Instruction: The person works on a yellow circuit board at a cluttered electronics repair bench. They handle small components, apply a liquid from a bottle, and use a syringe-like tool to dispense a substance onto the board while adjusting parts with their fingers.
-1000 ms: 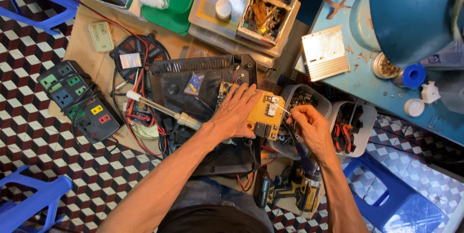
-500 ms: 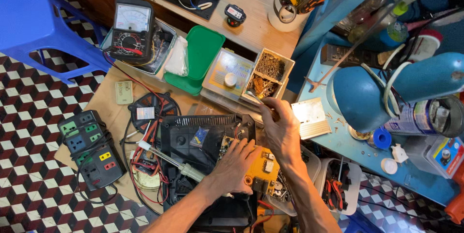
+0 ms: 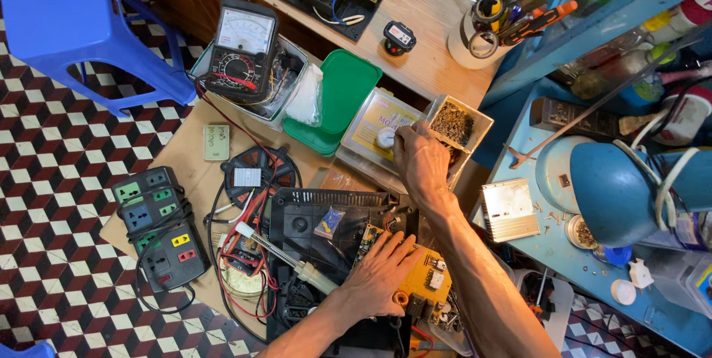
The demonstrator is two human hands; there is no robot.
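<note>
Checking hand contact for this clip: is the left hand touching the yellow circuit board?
Touching. The head view shows the left hand lying flat, palm down, on the yellow circuit board, fingers spread over its near edge, with no gap visible.

Checkered red-white-black tile floor [image 3: 52, 180]; blue plastic stool [image 3: 67, 24]; wooden bench [image 3: 430, 17]; blue lamp [image 3: 630, 187].

I am looking straight down at a cluttered workbench. My left hand [image 3: 382, 273] is lying flat, fingers spread, on a yellow circuit board [image 3: 424, 284] sitting in an open black casing [image 3: 311, 221]. My right hand [image 3: 419, 161] is reaching up to a small box of screws [image 3: 454, 126], its fingers curling at the box's left edge, just beside a white knob [image 3: 385, 138] on a clear plastic box. An analogue multimeter [image 3: 241, 50] is resting near a green lid [image 3: 341, 94].
</note>
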